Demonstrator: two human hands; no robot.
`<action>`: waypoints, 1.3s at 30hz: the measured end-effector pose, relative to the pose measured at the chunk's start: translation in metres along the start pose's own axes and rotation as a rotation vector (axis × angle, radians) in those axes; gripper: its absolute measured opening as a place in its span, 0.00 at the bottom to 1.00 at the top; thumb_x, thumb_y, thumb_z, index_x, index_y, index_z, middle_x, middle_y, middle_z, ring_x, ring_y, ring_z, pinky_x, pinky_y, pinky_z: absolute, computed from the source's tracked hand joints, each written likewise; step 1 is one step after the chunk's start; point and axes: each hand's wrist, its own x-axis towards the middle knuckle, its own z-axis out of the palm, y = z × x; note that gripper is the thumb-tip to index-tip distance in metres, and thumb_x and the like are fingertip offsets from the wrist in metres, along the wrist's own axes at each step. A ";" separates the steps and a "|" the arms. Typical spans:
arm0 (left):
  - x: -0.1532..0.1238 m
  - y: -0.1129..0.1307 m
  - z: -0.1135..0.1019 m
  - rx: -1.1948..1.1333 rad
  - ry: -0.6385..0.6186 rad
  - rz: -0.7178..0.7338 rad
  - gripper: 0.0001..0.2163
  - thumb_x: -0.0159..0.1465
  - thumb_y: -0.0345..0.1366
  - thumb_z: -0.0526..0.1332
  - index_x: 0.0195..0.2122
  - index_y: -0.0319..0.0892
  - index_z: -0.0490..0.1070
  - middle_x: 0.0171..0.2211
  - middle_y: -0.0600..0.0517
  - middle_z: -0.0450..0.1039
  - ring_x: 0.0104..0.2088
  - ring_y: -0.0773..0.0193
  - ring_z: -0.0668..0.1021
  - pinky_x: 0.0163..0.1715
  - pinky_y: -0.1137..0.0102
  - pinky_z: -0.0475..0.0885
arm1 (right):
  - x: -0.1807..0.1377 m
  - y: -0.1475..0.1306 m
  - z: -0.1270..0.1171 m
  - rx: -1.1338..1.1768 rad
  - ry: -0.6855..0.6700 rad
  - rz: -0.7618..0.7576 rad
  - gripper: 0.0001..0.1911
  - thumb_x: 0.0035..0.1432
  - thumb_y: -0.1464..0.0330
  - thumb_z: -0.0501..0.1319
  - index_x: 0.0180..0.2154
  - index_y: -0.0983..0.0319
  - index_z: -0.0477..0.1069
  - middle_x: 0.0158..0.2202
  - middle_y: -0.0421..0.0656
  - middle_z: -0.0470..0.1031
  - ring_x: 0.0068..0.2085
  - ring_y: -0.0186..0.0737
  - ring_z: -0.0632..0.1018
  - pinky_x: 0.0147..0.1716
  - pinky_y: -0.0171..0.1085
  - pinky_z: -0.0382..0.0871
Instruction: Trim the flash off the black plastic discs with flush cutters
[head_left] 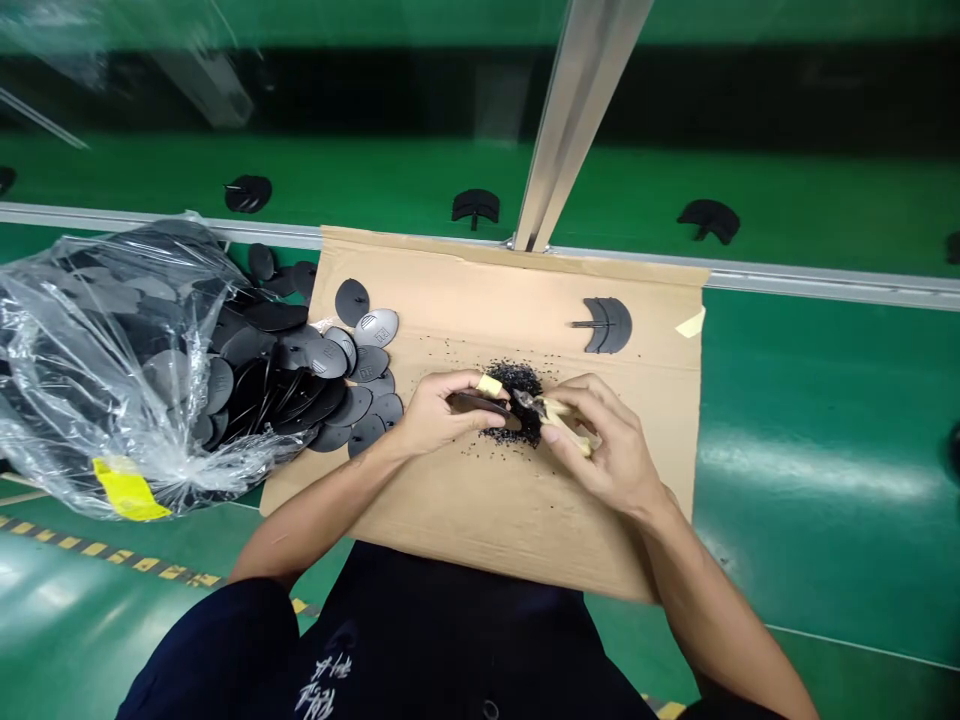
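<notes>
My left hand (442, 415) grips a thin black disc (480, 403) edge-on between thumb and fingers; yellow tape wraps one fingertip. In my right hand (611, 440) is a pair of cutting pliers (562, 422) with pale yellow handles, the dark jaws pointing at the disc's edge. Whether the jaws touch it I cannot tell. Under both hands lies a pile of small black clippings (514, 378), scattered over the cardboard sheet (480, 530). Several loose black oval discs (371, 362) lie to the left of my left hand.
A clear plastic bag (150, 370) spilling many black discs stands at the left. A black curved part with a stem (609, 325) lies on the cardboard's right side. Behind it, a metal-framed glass panel (337, 120) with an upright post (577, 120) borders the green surface (825, 440).
</notes>
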 end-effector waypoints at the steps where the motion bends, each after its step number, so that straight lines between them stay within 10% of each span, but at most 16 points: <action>1: 0.000 0.001 0.000 0.007 0.003 0.001 0.18 0.54 0.48 0.76 0.36 0.37 0.81 0.34 0.46 0.83 0.34 0.62 0.84 0.37 0.69 0.81 | 0.000 -0.001 0.002 0.016 -0.013 -0.016 0.12 0.64 0.66 0.63 0.49 0.59 0.72 0.40 0.47 0.75 0.39 0.43 0.77 0.34 0.42 0.75; 18: -0.003 0.005 0.000 0.129 -0.021 0.070 0.15 0.55 0.45 0.75 0.34 0.37 0.81 0.31 0.48 0.82 0.30 0.64 0.83 0.31 0.73 0.78 | -0.011 0.008 0.004 -0.210 -0.022 -0.162 0.14 0.64 0.65 0.65 0.51 0.60 0.75 0.37 0.46 0.81 0.34 0.41 0.81 0.33 0.39 0.78; 25: 0.001 0.010 -0.003 0.331 -0.196 0.431 0.10 0.62 0.37 0.71 0.43 0.41 0.81 0.34 0.48 0.82 0.33 0.66 0.80 0.34 0.71 0.75 | -0.009 0.006 -0.002 -0.103 -0.046 -0.086 0.13 0.64 0.63 0.65 0.49 0.60 0.75 0.39 0.47 0.81 0.36 0.43 0.81 0.35 0.41 0.77; 32: -0.002 0.012 -0.002 0.471 0.048 0.464 0.09 0.61 0.41 0.72 0.39 0.42 0.81 0.31 0.50 0.82 0.31 0.65 0.78 0.32 0.70 0.74 | -0.009 0.001 -0.006 0.080 -0.066 0.111 0.16 0.60 0.60 0.69 0.46 0.59 0.73 0.40 0.45 0.80 0.31 0.38 0.77 0.31 0.38 0.72; 39: -0.008 0.009 0.005 0.380 -0.016 0.504 0.07 0.64 0.35 0.69 0.42 0.39 0.77 0.37 0.47 0.83 0.37 0.64 0.84 0.40 0.71 0.80 | -0.012 0.001 0.015 0.021 0.105 -0.173 0.09 0.64 0.71 0.63 0.46 0.57 0.73 0.35 0.43 0.80 0.34 0.41 0.78 0.32 0.40 0.71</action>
